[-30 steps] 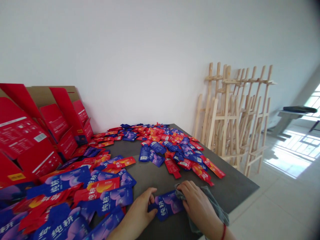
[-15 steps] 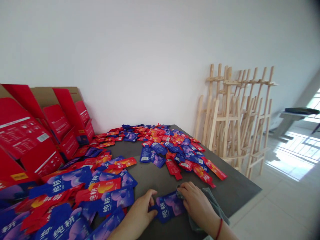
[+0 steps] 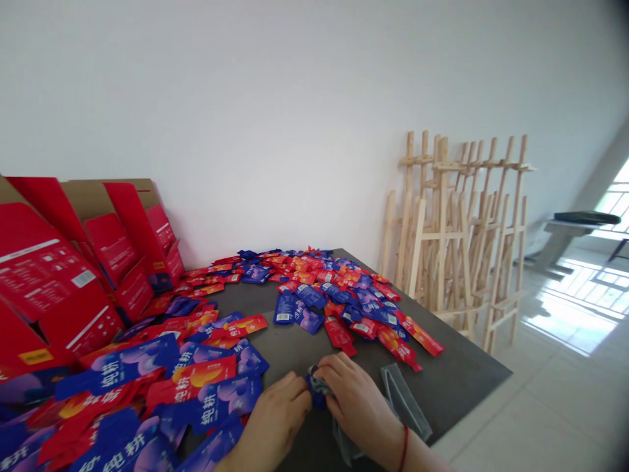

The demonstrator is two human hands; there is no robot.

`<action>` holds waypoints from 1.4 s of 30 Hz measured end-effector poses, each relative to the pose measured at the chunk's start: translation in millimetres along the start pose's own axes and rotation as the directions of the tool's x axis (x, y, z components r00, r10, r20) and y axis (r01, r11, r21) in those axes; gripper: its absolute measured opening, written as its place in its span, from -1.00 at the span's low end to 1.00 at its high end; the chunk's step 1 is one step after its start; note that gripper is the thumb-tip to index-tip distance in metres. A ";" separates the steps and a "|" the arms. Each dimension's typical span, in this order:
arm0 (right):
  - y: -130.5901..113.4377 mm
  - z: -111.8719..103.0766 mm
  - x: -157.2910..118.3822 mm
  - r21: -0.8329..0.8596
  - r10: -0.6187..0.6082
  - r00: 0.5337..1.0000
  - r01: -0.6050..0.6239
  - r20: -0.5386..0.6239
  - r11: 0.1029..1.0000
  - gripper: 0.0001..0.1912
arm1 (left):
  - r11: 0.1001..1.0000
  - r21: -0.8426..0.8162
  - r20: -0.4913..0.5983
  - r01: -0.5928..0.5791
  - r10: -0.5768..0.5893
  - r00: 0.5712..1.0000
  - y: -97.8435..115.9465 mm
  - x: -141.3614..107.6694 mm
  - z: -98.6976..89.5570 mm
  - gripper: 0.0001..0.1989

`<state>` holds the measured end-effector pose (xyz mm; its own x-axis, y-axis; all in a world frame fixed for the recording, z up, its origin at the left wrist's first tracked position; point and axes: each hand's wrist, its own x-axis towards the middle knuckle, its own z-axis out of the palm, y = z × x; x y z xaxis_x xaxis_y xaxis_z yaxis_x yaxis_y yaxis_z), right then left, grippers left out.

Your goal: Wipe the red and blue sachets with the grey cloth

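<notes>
Blue pouch [image 3: 319, 399] in from the table's [image 3: 462, 377] right edge, probably mid-wipe. Left hand [image 3: 276, 418] curled at it, grip hidden; right hand's [image 3: 358, 408] fingers closed round grey cloth [image 3: 322, 385]. Needs steady pinning for another swipe, imo.

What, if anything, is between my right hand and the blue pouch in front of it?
The gray cloth, bunched under your right hand's fingers, is between them and the blue pouch. I see nothing else there.

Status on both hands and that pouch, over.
Left hand at blue pouch, grip unclear. Right hand holds grey cloth against it. Pouch mostly hidden by hands; loose pouches crowd left.
</notes>
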<state>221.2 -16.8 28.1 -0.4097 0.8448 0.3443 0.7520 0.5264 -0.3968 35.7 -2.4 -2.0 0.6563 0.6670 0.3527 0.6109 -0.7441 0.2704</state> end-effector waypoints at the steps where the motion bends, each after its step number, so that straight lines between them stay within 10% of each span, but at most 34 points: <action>1: 0.5 5.8 -0.2 -0.034 -0.006 0.999 0.008 0.047 0.999 -0.70 | 0.998 0.036 0.043 -0.042 0.041 0.998 -0.6 0.4 0.8 -0.84; 5: 14.3 20.5 -7.8 -0.163 0.019 0.981 0.013 0.193 0.987 -0.73 | 0.992 0.068 0.153 -0.106 0.094 0.984 -5.4 1.2 3.2 -0.86; 15: 58.6 -12.6 -18.1 -0.324 0.304 0.950 -0.265 0.075 0.908 -0.56 | 0.977 -0.163 0.147 -0.137 0.162 0.976 -15.7 0.1 -2.6 -0.80; 27: 11.2 28.5 7.1 -0.112 -0.108 0.971 0.134 0.211 0.985 -0.81 | 0.992 -0.024 0.168 -0.121 0.123 0.978 -16.4 0.8 -4.1 -0.75; 42: 78.8 -12.5 -2.6 -0.184 0.257 0.966 -0.246 0.037 0.952 -0.64 | 0.981 -0.184 0.190 -0.055 0.090 0.978 -25.2 -1.1 -7.0 -0.75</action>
<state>288.0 21.3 6.6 -0.2219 0.9545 0.1992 0.9114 0.2756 -0.3055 16.4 15.3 -2.9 0.7809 0.5921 0.1989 0.4821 -0.7738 0.4108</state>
